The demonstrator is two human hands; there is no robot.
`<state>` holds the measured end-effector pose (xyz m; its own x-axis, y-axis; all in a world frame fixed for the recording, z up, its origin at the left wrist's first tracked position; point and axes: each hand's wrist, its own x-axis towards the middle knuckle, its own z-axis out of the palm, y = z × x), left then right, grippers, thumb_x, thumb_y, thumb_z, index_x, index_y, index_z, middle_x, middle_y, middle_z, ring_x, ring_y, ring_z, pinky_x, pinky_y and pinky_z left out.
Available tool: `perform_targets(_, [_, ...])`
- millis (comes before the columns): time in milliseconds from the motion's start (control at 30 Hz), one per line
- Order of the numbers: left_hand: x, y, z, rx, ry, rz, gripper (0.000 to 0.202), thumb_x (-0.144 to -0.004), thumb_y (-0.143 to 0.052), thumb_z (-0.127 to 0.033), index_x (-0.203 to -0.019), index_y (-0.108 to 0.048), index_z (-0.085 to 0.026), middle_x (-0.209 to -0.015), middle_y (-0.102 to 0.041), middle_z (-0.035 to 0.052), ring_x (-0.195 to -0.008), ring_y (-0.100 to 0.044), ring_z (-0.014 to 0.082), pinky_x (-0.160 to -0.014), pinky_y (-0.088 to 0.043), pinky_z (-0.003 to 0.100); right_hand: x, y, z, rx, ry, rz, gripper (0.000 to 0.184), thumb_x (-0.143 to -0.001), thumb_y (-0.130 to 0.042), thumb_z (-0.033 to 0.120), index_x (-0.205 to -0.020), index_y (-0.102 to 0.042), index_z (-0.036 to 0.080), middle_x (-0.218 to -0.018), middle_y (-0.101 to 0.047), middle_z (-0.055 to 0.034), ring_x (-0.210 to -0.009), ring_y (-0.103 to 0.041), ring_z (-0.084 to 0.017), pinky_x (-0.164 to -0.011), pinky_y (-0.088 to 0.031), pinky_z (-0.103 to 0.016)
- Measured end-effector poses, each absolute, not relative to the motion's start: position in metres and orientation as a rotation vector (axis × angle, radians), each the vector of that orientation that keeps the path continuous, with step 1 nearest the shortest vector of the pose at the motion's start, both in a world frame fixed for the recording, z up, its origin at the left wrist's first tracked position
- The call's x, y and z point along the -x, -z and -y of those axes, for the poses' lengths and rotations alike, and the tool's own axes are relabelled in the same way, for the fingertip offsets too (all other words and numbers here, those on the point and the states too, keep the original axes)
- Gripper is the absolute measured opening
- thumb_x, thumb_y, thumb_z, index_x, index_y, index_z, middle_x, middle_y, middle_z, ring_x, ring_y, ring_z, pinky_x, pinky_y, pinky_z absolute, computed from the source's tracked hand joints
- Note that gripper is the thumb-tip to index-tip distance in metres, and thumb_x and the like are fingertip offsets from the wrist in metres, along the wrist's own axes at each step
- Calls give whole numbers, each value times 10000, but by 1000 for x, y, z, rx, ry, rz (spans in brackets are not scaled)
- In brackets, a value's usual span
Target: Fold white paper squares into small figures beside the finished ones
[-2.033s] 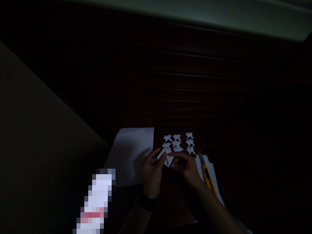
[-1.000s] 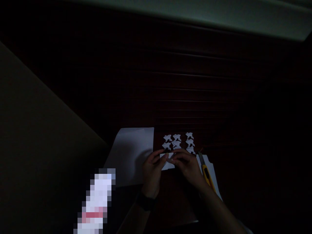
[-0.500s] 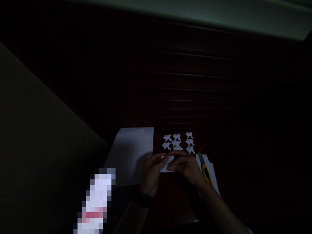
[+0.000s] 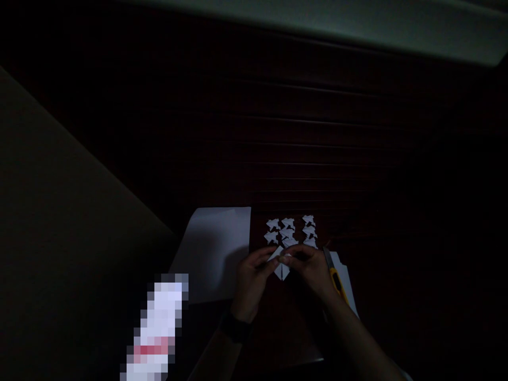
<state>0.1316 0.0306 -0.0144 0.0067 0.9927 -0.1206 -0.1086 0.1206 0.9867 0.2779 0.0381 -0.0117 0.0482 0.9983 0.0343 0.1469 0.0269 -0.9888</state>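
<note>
The scene is very dark. My left hand [image 4: 249,283] and my right hand [image 4: 313,272] meet over a small white folded paper piece [image 4: 281,270], each pinching it with closed fingers just above a dark wooden table [image 4: 286,323]. The piece shows a pointed lower tip and a centre crease. Just beyond my fingers lie several small white folded paper shapes [image 4: 289,232] set out in three short columns. A dark band sits on my left wrist.
A large white paper sheet [image 4: 214,248] lies left of my hands. A yellow utility knife [image 4: 336,279] rests on another white sheet right of my right hand. A blurred white and red thing [image 4: 156,330] lies at the lower left. Dark slatted wood stretches beyond.
The paper piece has been folded and turned between my fingers, from a flat strip into a shape with a point toward me. My hands stayed in the same spot.
</note>
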Motion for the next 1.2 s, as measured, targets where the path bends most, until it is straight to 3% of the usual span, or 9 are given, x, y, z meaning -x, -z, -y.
perform_targets(200, [-130, 17, -33, -1309, -1152, -1186, 278, -782, -562, -260, -1049, -619, -207, -1084, -638, 44, -1001, -574, 182, -870, -436, 295, -277, 7, -36, 1351, -959, 1361, 157, -674, -678, 267, -805, -646, 186, -758, -645, -15, -720, -583, -170, -664, -443, -265])
perform_targets(433, [-132, 5, -28, -1525, -1168, -1313, 202, -808, -528, -282, -957, -634, -196, -949, -663, 31, -890, -602, 169, -784, -468, 278, -276, 11, -33, 1400, -875, 1473, 104, -716, -641, 286, -765, -631, 196, -728, -627, -11, -689, -574, -161, -636, -432, -256])
perform_targets(633, [-132, -2, -26, -1624, -1156, -1308, 286, -781, -565, -279, -1058, -593, -213, -998, -640, 38, -906, -589, 172, -778, -472, 278, -276, 10, -33, 1389, -871, 1476, 99, -720, -634, 278, -750, -602, 189, -707, -611, -4, -671, -563, -152, -618, -430, -245])
perform_targets(1200, [-133, 9, -30, -1493, -1118, -1265, 165, -752, -586, -310, -840, -657, -191, -828, -687, 34, -784, -631, 183, -704, -503, 281, -280, 12, -33, 1380, -990, 1474, 97, -667, -645, 205, -723, -573, 174, -656, -565, 14, -621, -529, -134, -570, -416, -233])
